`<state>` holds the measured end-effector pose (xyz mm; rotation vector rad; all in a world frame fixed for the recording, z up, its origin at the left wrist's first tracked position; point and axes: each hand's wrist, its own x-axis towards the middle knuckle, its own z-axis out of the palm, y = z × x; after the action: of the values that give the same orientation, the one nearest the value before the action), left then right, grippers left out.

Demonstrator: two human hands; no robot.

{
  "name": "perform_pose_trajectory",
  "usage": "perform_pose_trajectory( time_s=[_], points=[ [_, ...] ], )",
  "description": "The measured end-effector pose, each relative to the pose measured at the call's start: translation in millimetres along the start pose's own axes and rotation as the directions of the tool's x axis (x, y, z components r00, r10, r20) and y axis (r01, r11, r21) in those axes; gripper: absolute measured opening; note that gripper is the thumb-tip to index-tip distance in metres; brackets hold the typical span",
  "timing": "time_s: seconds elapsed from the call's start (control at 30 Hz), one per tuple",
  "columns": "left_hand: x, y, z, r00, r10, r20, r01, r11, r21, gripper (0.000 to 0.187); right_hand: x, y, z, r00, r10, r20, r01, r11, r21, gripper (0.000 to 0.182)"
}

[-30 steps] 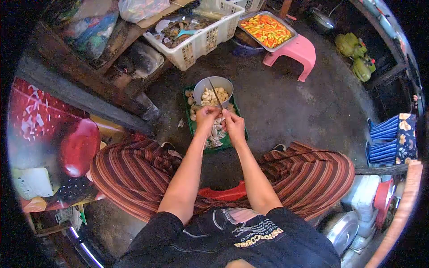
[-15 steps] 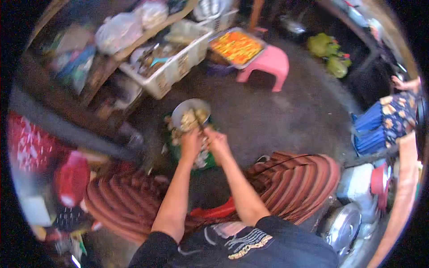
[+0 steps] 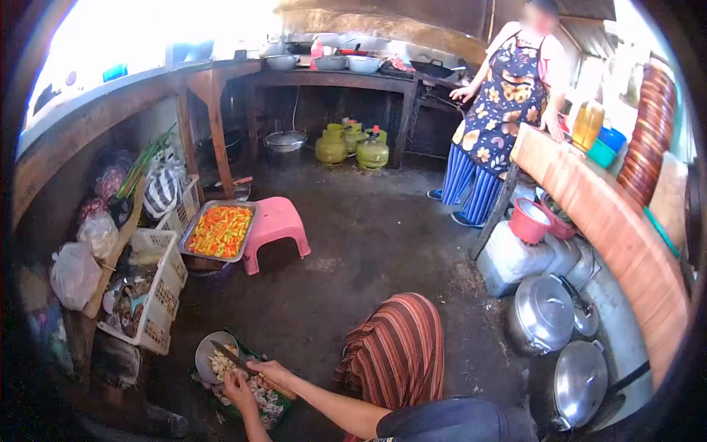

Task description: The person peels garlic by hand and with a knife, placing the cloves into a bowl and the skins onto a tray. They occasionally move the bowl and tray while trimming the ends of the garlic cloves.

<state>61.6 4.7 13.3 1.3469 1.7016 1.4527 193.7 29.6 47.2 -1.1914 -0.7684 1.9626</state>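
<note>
My right hand (image 3: 271, 373) is closed round the handle of a knife (image 3: 230, 356), whose dark blade reaches over a metal bowl (image 3: 201, 359). In the bowl lie pale peeled garlic cloves (image 3: 219, 364). Just below the blade, my left hand (image 3: 237, 389) is pinched at the bowl's near edge; what its fingers hold is too small to make out. Under and beside the bowl, garlic with loose skins (image 3: 266, 402) is spread on something green. My striped cloth (image 3: 398, 346) covers my knee to the right.
A tray of red and yellow chillies (image 3: 219, 231) stands by a pink stool (image 3: 276, 227). White crates (image 3: 163, 295) line the left. Gas cylinders (image 3: 372, 152) stand at the back. Another person (image 3: 508, 103) leans at the wooden counter (image 3: 589, 199); lidded pots (image 3: 545, 313) sit at right.
My view has swung up and to the right, so the back counter and the other person now show. The bowl and my hands sit lower left; the knife stays in my right hand.
</note>
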Motion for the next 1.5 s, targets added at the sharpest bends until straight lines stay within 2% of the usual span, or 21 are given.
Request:
perform_pose_trajectory(
  time_s=[0.03,0.07,0.1,0.13,0.17,0.2,0.23,0.27,0.3,0.37,0.5,0.57,0.63,0.7,0.73,0.77,0.83,0.97,1.17,1.33,1.5],
  points=[
    [-1,3,-1,0.997,-0.076,-0.008,0.076,0.997,-0.005,0.020,2,2,-1,1.000,-0.014,-0.006,0.014,1.000,-0.017,0.040],
    [2,-11,1,0.997,-0.073,-0.003,0.073,0.997,-0.004,0.020,7,6,-2,1.000,-0.027,-0.011,0.027,0.999,-0.033,0.040],
    [7,-35,3,0.992,-0.096,-0.082,0.080,0.980,-0.181,0.020,13,13,-6,0.999,-0.030,-0.015,0.029,0.999,-0.028,0.040],
    [10,-49,4,0.979,-0.134,-0.155,0.072,0.933,-0.353,0.020,20,19,-10,0.994,-0.089,-0.065,0.081,0.989,-0.122,0.043],
    [11,-47,3,0.979,-0.133,-0.153,0.071,0.933,-0.353,0.020,24,22,-12,0.983,-0.152,-0.108,0.126,0.968,-0.218,0.045],
    [14,-41,-2,0.963,-0.213,-0.168,0.126,0.901,-0.416,0.020,14,13,-8,0.982,-0.152,-0.108,0.126,0.968,-0.217,0.045],
    [16,-33,-6,0.940,-0.292,-0.178,0.177,0.860,-0.478,0.020,2,3,-7,0.979,-0.165,-0.122,0.100,0.902,-0.419,0.044],
    [18,-29,-8,0.940,-0.292,-0.177,0.178,0.861,-0.477,0.020,-5,-4,-5,0.974,-0.181,-0.133,0.065,0.796,-0.602,0.044],
    [18,-24,-9,0.929,-0.331,-0.164,0.206,0.833,-0.514,0.019,3,6,-7,0.974,-0.180,-0.135,0.064,0.796,-0.602,0.044],
    [18,-26,-9,0.917,-0.370,-0.150,0.234,0.802,-0.549,0.017,13,20,-5,0.872,-0.487,-0.035,0.236,0.482,-0.844,0.036],
    [14,-39,-13,0.931,-0.365,0.015,0.296,0.731,-0.615,0.009,5,17,-7,0.896,-0.444,0.001,0.214,0.430,-0.877,0.035],
    [13,-37,-14,0.937,-0.338,0.088,0.314,0.703,-0.638,0.007,-2,11,-7,0.919,-0.391,0.057,0.226,0.401,-0.888,0.044],
    [12,-30,-12,0.886,-0.459,0.071,0.389,0.651,-0.652,0.007,9,21,-3,0.892,-0.451,0.030,0.266,0.472,-0.841,0.045],
    [13,-28,-12,0.873,-0.478,0.093,0.410,0.620,-0.669,0.011,11,21,3,0.862,-0.507,-0.002,0.312,0.535,-0.785,0.046],
    [13,-27,-12,0.861,-0.495,0.115,0.429,0.587,-0.686,0.015,12,21,6,0.936,-0.352,0.004,0.299,0.790,-0.536,0.048],
    [13,-25,-11,0.861,-0.495,0.116,0.430,0.588,-0.686,0.015,10,18,9,0.978,-0.197,0.065,0.207,0.951,-0.231,0.049],
    [13,-23,-10,0.844,-0.518,0.138,0.436,0.513,-0.739,0.017,6,12,16,0.983,-0.155,0.097,0.170,0.969,-0.180,0.047],
    [13,-22,-14,0.844,-0.510,0.164,0.449,0.505,-0.737,0.018,12,12,13,0.972,-0.073,0.222,0.094,0.992,-0.087,0.044],
    [14,-27,-18,0.855,-0.489,0.174,0.433,0.486,-0.759,0.019,17,18,13,0.963,-0.150,0.222,0.178,0.978,-0.111,0.040],
    [18,-24,-22,0.823,-0.511,0.246,0.479,0.394,-0.784,0.018,5,10,12,0.964,-0.120,0.235,0.137,0.989,-0.061,0.042],
    [19,-29,-24,0.851,-0.449,0.271,0.464,0.403,-0.789,0.019,-4,0,16,0.971,-0.107,0.212,0.119,0.992,-0.046,0.044]
  ],
)
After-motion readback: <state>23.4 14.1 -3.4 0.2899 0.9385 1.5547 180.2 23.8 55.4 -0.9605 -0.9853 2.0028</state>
